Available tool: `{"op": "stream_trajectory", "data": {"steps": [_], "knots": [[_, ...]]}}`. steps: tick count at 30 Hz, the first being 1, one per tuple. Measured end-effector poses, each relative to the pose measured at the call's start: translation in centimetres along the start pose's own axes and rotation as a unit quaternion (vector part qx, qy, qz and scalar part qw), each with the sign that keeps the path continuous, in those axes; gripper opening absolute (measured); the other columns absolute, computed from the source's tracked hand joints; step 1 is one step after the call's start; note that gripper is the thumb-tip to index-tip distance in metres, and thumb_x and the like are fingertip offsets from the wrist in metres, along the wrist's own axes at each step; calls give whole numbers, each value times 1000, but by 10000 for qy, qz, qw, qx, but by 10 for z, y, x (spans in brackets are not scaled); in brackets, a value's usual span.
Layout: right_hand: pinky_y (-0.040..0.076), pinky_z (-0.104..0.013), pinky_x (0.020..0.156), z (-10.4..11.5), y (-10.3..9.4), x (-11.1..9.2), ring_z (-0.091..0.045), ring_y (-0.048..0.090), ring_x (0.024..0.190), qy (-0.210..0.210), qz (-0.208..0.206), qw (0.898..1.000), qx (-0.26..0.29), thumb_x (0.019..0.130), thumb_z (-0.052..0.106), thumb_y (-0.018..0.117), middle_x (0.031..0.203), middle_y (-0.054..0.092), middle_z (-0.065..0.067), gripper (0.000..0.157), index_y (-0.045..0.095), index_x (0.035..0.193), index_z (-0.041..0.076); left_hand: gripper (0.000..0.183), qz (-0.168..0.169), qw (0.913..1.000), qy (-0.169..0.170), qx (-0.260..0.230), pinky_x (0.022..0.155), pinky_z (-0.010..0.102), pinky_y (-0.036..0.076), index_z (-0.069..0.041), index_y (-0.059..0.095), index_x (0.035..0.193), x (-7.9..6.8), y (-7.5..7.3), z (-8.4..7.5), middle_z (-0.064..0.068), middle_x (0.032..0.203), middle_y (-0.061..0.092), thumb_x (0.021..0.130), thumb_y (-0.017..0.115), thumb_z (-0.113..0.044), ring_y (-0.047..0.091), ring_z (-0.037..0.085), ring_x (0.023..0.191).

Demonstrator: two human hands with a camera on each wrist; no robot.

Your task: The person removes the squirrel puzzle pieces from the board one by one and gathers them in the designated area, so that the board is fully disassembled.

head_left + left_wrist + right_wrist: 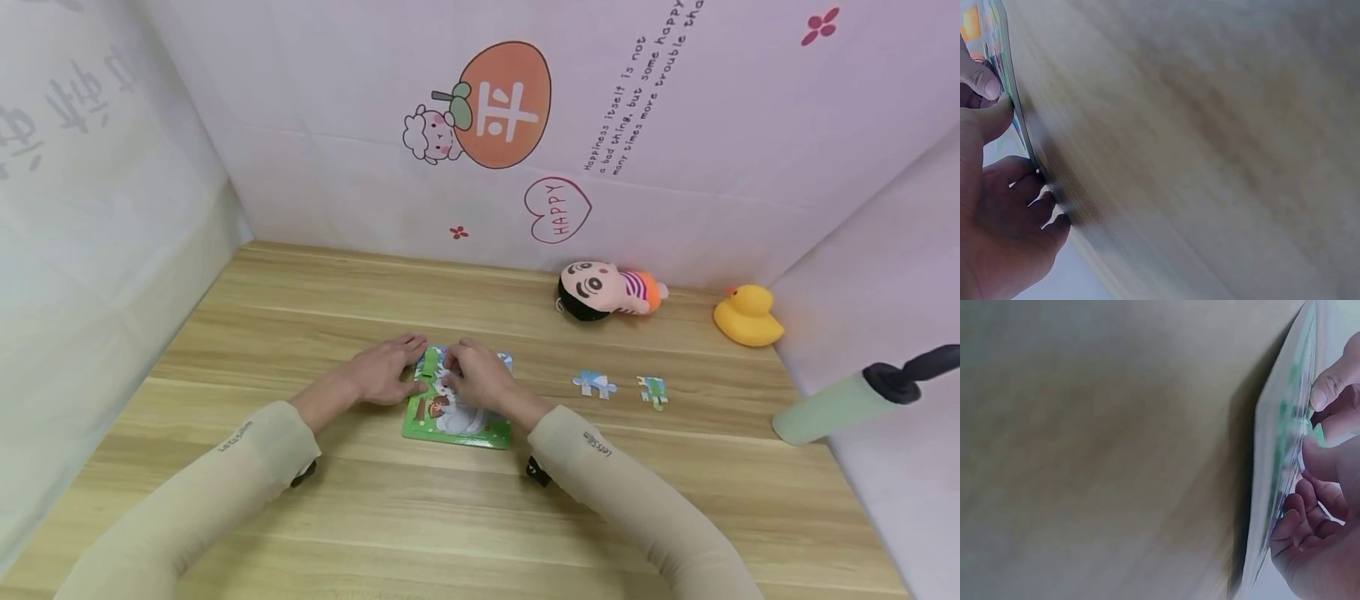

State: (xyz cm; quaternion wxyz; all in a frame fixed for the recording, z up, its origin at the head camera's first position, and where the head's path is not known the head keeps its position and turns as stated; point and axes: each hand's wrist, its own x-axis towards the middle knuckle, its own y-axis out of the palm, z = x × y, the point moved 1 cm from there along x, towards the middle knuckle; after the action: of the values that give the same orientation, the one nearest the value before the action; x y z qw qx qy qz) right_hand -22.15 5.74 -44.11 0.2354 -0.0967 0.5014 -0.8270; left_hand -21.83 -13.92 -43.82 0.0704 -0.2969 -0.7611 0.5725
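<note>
A jigsaw puzzle board (457, 435) with a green border and a cartoon picture lies on the wooden table. My left hand (386, 371) rests at its left edge, fingers extended along the side and thumb over the board. My right hand (480, 375) is over the upper middle of the board, with its fingers curled and thumb and fingertips together at the picture. A green puzzle piece (431, 363) shows between the two hands; in the right wrist view this green piece (1318, 434) sticks up at the right thumb. The right fingers partly hide the picture.
Two loose puzzle pieces, a blue-white one (595, 384) and a green one (654, 390), lie right of the board. Farther back are a doll (611, 290) and a yellow rubber duck (748, 316). A pale green cylinder with a black handle (840, 408) stands at the right edge.
</note>
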Motion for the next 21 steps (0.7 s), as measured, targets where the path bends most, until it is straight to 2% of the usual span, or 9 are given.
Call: {"op": "stream_trajectory", "data": {"steps": [7, 11, 13, 17, 21], "knots": [[58, -32, 83, 0, 1, 0, -16, 62, 89, -82, -124, 9998, -165, 96, 16, 74, 102, 66, -6, 16, 71, 108, 5, 79, 36, 10000, -3, -4, 134, 52, 23, 3, 32, 160, 0, -1, -2, 20, 172, 27, 102, 63, -40, 22, 40, 162], [60, -30, 82, 2, 0, -1, -16, 63, 89, -356, -170, 9965, -731, 99, 17, 72, 102, 66, -5, 16, 72, 108, 4, 78, -8, 10000, 43, 51, 133, 52, 24, 3, 32, 160, 0, -2, -1, 20, 171, 28, 102, 63, -40, 23, 40, 162], [61, -29, 82, 3, 0, -2, -16, 64, 90, -562, -201, 9914, -1166, 100, 19, 70, 103, 67, -6, 17, 71, 109, 4, 78, -27, 10000, 55, 62, 133, 52, 24, 3, 32, 160, 1, -2, -1, 21, 171, 28, 102, 63, -40, 23, 40, 161], [64, -28, 84, 5, 1, -2, -18, 68, 95, -888, -248, 9737, -2086, 102, 23, 67, 109, 68, -7, 23, 71, 114, 3, 79, -28, 10000, 44, 52, 134, 52, 23, 3, 32, 160, 1, -2, 0, 20, 171, 27, 102, 64, -40, 23, 40, 162], [65, -30, 85, 8, 1, -4, -18, 71, 96, -1001, -231, 9600, -2606, 103, 26, 66, 114, 69, -8, 31, 69, 122, 2, 79, -9, 10000, 46, 44, 134, 52, 23, 3, 31, 160, 0, 0, 1, 20, 171, 27, 102, 63, -40, 23, 40, 161]]}}
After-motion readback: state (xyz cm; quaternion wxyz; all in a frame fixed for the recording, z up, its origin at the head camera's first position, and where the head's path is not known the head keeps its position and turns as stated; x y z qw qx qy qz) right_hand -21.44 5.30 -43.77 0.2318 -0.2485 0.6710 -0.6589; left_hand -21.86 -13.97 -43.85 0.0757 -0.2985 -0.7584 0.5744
